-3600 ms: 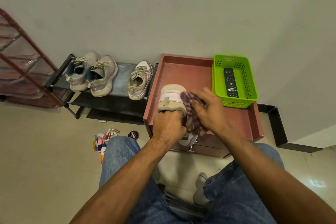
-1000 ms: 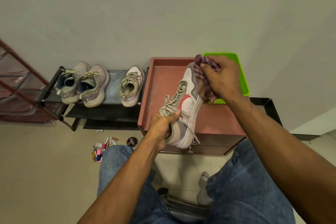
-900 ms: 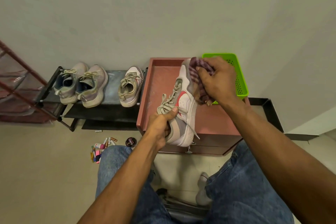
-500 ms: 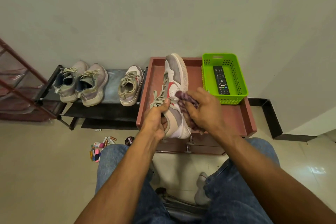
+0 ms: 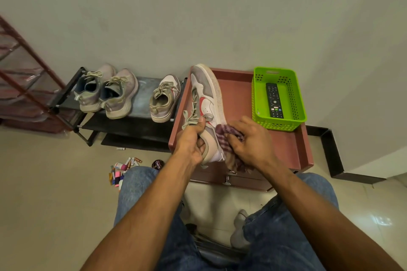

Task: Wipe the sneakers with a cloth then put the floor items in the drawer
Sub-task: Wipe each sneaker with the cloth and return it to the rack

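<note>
Wiping underway: left hand [image 5: 191,143] grips sneaker [image 5: 206,108] at its collar, above the cabinet top [image 5: 286,145]; right hand [image 5: 251,143] presses bunched cloth [image 5: 226,138] to its heel side. Three sneakers [image 5: 165,99] sit on rack [image 5: 141,125], state unclear. Floor items [image 5: 123,170] untouched; drawer [image 5: 229,179] closed. Judged early.

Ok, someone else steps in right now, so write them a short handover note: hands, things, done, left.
Left hand grips the grey-and-white sneaker with red swoosh at its collar, over the reddish-brown drawer cabinet. Right hand presses the purple checked cloth on its heel side. Three other sneakers sit on the black rack. Small floor items lie unpicked; drawer shut. Left: finish wiping, stow items.
</note>
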